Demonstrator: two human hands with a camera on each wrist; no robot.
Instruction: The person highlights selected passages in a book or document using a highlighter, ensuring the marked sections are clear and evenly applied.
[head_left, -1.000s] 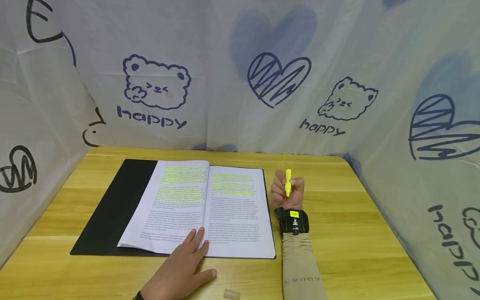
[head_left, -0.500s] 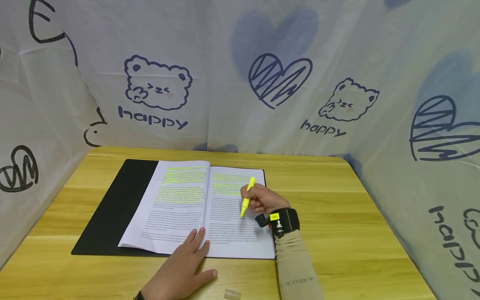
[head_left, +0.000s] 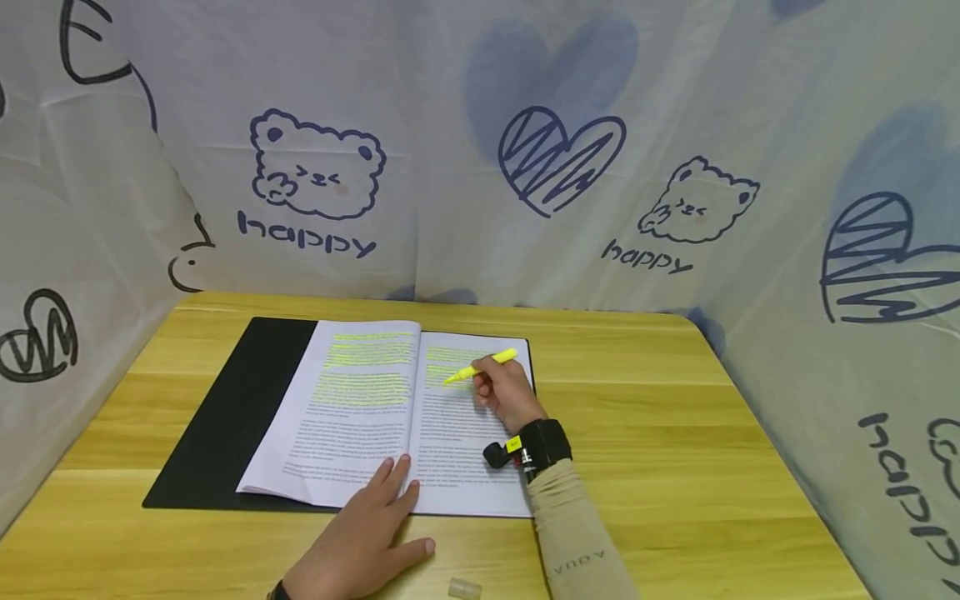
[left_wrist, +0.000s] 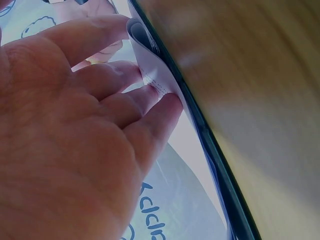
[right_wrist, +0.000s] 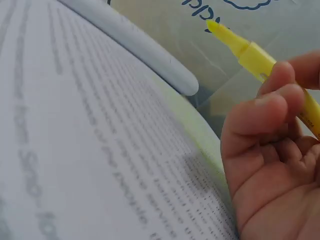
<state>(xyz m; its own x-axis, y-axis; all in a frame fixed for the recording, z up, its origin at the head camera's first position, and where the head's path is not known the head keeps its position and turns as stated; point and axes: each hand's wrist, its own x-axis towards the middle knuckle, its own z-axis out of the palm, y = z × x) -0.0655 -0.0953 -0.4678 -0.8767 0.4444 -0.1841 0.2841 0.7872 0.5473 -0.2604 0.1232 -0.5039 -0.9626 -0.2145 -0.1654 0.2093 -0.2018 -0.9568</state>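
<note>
In the head view my right hand (head_left: 512,396) pinches an uncapped yellow highlighter (head_left: 504,357) between thumb and fingers. Its tip points left over the yellow-marked lines of the right page. The right wrist view shows the highlighter's tip (right_wrist: 215,26) raised off the paper. An open book (head_left: 472,467) of printed text lies on the table, with yellow-marked lines in the upper part of both pages. My left hand (head_left: 367,529) rests at its lower edge by the spine, fingers extended. In the left wrist view those fingers (left_wrist: 150,130) press the page edges (left_wrist: 155,75).
The book's black cover (head_left: 210,442) sticks out at the left. A small clear cap-like piece (head_left: 465,589) lies at the front of the wooden table (head_left: 675,467). Cloth walls (head_left: 442,208) with printed bears and hearts stand behind and on both sides.
My right hand has moved left from beside the book to over the right page. The highlighter has turned from upright to tip pointing left. My left hand has stayed put.
</note>
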